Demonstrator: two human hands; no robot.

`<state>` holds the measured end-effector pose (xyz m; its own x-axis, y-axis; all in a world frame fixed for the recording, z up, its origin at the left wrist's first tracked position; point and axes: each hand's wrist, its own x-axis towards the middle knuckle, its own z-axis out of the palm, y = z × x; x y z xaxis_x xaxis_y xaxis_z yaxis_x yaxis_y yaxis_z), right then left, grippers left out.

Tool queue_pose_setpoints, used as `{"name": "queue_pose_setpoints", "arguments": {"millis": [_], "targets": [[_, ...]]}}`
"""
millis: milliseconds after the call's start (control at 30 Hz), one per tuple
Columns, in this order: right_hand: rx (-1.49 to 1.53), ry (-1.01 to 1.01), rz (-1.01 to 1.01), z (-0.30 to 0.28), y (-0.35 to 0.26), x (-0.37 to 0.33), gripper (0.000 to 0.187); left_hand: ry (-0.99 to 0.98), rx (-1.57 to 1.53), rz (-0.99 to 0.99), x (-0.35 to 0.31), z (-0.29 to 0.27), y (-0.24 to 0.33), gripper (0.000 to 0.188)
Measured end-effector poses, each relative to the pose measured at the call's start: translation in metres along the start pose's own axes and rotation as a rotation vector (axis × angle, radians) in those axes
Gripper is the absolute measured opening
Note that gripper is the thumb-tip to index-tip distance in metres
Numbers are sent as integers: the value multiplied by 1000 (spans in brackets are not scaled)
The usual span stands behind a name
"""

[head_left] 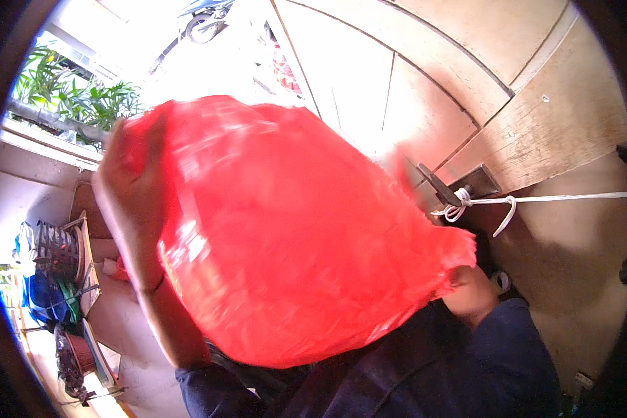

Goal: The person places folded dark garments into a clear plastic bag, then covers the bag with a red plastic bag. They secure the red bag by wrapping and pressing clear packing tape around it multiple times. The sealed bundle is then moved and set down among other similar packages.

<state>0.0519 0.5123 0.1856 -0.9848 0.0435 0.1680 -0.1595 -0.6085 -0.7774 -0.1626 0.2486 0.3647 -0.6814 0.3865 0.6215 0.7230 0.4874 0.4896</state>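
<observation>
A large red plastic bag (292,230) fills the middle of the view, spread out and puffed up in front of my body. Its far left edge is held up by my left hand (135,174), with the fingers curled on the plastic and partly blurred. At the bag's near right, my right hand (470,292) grips a gathered, crumpled corner, and its fingers are mostly behind the plastic. What is inside the bag, if anything, cannot be made out.
To the right stands a wooden door (536,132), its metal handle (435,184) tied with a white cord (557,199) stretched rightward. At left, a shelf (89,279) carries a dark basket (57,244) and a blue bag (45,296). Green plants (83,94) and a motorcycle (205,24) appear outside.
</observation>
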Motion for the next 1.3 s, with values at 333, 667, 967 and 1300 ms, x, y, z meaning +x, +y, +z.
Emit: {"name": "queue_pose_setpoints", "arguments": {"millis": [333,667,967,1300], "targets": [[-985,598,357,-30,69,-70,34,-346,252,283,-65,162,-58,66],[-1183,648,183,-22,86,-134,58,-577,360,300,-121,184,-68,70],[-1263,584,108,-48,69,-99,24,-1113,114,-23,-169,206,-32,79],[-1293,566,195,-151,102,-11,26,-1142,-57,211,-166,231,-53,76]]}}
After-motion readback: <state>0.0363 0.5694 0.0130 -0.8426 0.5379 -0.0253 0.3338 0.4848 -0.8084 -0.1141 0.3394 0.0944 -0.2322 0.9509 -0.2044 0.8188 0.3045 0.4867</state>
